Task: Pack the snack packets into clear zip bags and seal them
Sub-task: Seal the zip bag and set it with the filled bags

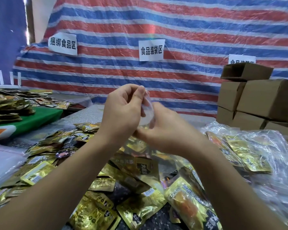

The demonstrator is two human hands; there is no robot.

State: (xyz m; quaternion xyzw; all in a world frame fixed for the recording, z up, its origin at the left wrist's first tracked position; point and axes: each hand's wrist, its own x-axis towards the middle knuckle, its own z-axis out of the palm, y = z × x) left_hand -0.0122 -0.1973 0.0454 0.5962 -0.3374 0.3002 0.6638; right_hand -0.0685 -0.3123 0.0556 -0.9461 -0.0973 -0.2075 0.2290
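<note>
Holding a clear zip bag [147,112] at frame centre: left hand [123,112] pinching its top edge, right hand [163,130] gripping lower. Probably opening the mouth; next, picking from the snack packets [106,188] heaped below.

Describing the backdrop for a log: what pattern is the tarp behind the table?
Red, blue and white horizontal stripes on the tarp, seen in the head view.
</note>
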